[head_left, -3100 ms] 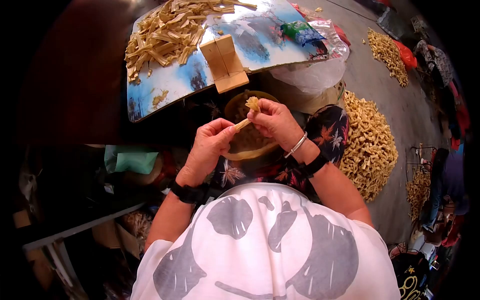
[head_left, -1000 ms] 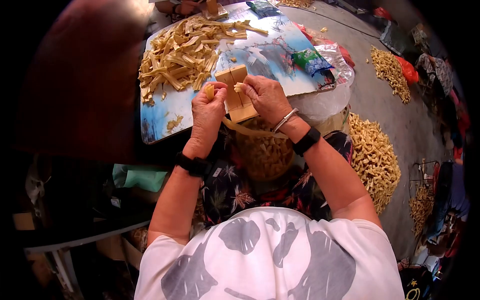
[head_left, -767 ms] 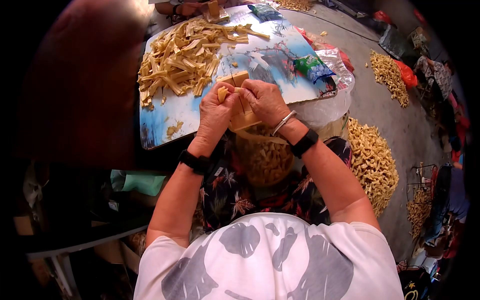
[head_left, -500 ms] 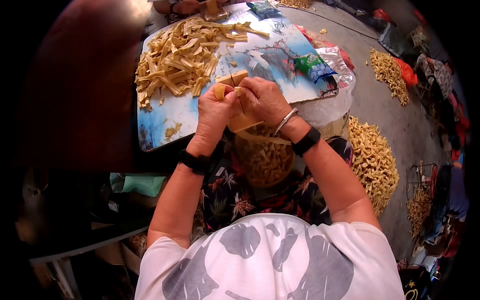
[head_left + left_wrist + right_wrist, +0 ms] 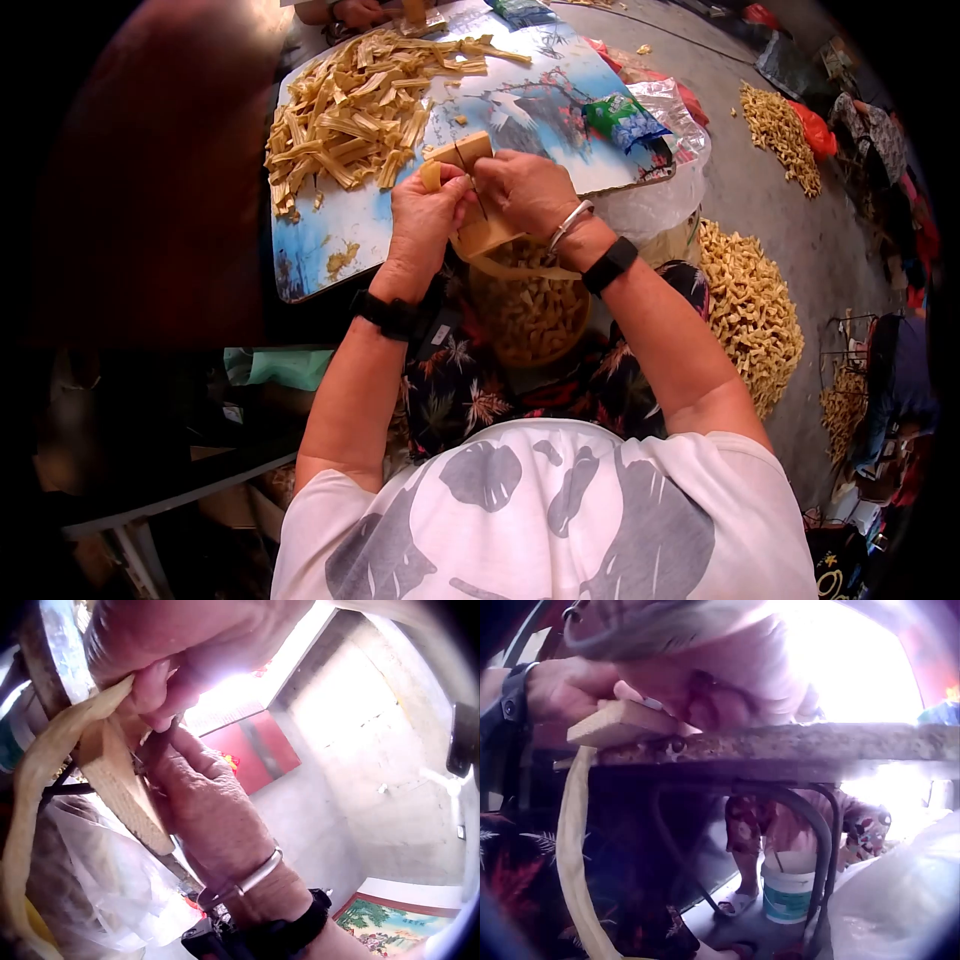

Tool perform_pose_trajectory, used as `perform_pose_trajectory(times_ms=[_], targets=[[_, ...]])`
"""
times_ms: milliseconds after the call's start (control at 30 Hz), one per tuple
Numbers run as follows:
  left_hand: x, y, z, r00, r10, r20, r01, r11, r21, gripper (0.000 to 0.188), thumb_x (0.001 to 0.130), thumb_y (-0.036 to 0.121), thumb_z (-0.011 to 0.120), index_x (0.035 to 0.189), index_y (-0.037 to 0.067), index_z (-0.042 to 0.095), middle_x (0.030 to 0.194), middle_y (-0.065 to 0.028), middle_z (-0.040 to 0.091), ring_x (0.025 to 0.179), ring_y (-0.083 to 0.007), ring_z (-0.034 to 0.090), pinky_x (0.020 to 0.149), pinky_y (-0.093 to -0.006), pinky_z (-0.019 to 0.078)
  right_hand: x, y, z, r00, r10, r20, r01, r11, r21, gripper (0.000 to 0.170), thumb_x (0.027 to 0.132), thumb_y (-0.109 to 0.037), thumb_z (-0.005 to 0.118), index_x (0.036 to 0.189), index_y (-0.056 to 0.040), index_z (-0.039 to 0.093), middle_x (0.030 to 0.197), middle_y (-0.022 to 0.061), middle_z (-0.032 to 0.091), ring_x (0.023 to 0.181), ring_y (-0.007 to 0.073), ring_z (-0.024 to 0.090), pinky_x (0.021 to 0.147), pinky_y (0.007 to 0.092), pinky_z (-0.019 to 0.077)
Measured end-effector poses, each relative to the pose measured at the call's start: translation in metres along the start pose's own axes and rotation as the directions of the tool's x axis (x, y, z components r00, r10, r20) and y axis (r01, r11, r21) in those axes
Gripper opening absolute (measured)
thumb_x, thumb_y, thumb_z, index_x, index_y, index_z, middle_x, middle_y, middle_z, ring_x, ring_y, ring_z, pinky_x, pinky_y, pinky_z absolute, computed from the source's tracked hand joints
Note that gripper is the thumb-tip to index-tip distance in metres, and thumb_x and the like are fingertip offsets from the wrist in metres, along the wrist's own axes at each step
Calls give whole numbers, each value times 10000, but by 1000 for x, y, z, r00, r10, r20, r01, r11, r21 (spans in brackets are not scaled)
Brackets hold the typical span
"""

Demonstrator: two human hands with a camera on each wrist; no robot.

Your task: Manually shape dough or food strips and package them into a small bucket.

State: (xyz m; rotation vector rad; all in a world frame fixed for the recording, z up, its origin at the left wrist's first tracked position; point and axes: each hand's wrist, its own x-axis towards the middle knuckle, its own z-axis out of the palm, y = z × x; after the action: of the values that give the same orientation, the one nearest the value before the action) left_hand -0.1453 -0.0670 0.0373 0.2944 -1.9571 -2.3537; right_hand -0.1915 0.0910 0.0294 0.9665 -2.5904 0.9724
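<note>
My left hand (image 5: pixel 422 218) pinches a long pale-yellow flat strip (image 5: pixel 430 177), its upper end standing above the thumb. The strip's loose tail (image 5: pixel 571 840) hangs below the table's edge. My right hand (image 5: pixel 532 192) is curled close beside the left one, its fingertips at a thin dark wire (image 5: pixel 484 208); its grip on the strip's other end is mostly hidden. The wire crosses an L-shaped wooden stand (image 5: pixel 487 236) at the table's near edge. In the left wrist view, both hands meet right over the wooden block (image 5: pixel 124 780).
A heap of yellow strips (image 5: pixel 350 115) lies on the picture-printed table (image 5: pixel 520 150), near a green-blue packet (image 5: pixel 622 120). Below the hands stands a basin of short knotted pieces (image 5: pixel 535 320). A larger pile (image 5: pixel 750 310) lies on the floor. Another person's hand (image 5: pixel 357 13) shows across the table.
Both hands have come up from above the basin to the wooden stand with the strip. Over the last half second, the right hand has shifted slightly right and its fingers have curled in.
</note>
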Motion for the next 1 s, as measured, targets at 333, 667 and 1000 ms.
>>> perform_pose_trajectory(times_ms=[333,667,1000], targets=[[-18,3,-47,938,143,-315,-188,975,-119,91,897,21,634,970,-8,589,800,-86,638,511,-71,454,443,-193,314,-66,5,-42,975,220,-16,-197,902,384,261,975,-169,454,1154,-31,585,875,157,653,838,305,659,730,382,527],[-113,-25,-12,997,78,-27,-79,996,-50,370,1044,301,415,1165,6,602,1085,-121,676,996,-194,625,901,-340,474,-193,3,18,936,349,47,-349,903,251,396,857,-111,656,1225,-18,539,1012,152,633,907,281,649,787,349,530],[-157,-37,36,959,244,142,-283,832,477,489,1000,403,496,1320,33,510,1200,-140,577,1146,-225,542,1008,-337,418,-154,-72,-1,971,162,-174,-76,907,415,245,761,-46,697,993,-15,624,901,150,572,871,370,590,756,397,501]])
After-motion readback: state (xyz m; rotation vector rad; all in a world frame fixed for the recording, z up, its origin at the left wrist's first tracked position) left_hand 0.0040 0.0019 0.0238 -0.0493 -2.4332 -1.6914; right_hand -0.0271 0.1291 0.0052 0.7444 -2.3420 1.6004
